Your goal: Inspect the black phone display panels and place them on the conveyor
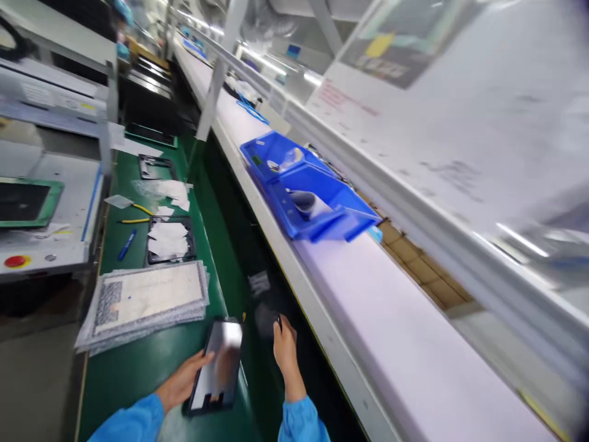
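Note:
My left hand [184, 382] grips the edge of a black-framed tablet panel [216, 366], whose glossy face reflects light. My right hand [285, 350] is raised beside it over a dark gap, with its fingertips at a small dark object [278, 321]. That object is too small and blurred to name. Behind the panel, a stack of grey-edged flat packs [145, 304] lies on the green workbench [133, 184].
Black trays hold white sheets on the bench, near a blue marker [127, 244]. A white conveyor belt [368, 325] carrying a blue plastic bin [313, 196] runs along the right. A machine with a red stop button [17, 261] stands at the left.

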Motion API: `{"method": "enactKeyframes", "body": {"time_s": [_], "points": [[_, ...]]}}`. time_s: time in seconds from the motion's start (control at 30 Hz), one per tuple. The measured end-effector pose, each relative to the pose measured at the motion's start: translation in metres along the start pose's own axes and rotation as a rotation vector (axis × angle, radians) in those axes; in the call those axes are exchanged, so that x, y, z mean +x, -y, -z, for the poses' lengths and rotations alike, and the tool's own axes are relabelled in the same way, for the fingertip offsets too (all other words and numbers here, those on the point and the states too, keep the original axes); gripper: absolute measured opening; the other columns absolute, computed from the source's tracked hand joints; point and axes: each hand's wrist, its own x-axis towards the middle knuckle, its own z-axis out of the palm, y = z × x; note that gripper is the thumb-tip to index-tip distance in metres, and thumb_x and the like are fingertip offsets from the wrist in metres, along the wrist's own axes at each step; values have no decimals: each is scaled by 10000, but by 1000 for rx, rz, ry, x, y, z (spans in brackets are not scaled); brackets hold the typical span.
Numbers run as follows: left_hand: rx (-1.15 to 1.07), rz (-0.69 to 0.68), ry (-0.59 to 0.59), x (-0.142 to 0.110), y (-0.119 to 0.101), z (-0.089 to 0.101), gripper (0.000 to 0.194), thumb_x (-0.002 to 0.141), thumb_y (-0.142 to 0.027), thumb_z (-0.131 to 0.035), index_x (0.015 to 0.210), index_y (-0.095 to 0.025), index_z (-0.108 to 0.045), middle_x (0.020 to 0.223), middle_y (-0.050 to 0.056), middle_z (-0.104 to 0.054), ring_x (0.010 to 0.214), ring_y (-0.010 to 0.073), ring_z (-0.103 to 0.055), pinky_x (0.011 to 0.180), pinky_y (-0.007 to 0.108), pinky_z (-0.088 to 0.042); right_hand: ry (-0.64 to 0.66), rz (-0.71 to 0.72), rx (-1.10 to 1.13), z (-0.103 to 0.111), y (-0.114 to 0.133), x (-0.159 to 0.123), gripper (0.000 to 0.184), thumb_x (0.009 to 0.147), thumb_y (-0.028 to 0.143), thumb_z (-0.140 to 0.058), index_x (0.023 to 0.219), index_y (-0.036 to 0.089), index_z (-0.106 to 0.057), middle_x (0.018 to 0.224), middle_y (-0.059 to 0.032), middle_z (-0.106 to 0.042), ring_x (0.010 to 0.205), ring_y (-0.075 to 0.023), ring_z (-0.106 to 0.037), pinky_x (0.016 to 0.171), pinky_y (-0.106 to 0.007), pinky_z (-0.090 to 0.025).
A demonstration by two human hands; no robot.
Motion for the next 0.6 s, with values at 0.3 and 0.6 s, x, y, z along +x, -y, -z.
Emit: {"method": "enactKeyframes", "body": {"time_s": [0.3, 0.6], "points": [[41, 163, 50, -161, 119, -124, 475, 791, -57, -756, 1237, -83, -593, 920, 119, -764, 899, 320, -754, 793, 381, -626, -404, 197, 117, 175, -30, -355, 438, 1046, 152, -332, 1372, 179, -623, 1334, -118, -673, 1276, -237, -621, 1074, -427, -549], [303, 297, 134, -342, 322, -164, 417, 824, -298, -842, 1165, -156, -648, 953, 77, -760, 874, 304, -750, 760, 373, -631, -609, -188, 199, 242, -56, -662, 374, 1047, 231, -373, 1300, 141, -634, 1228, -140, -718, 1153, -238, -690, 979, -383, -591]]}}
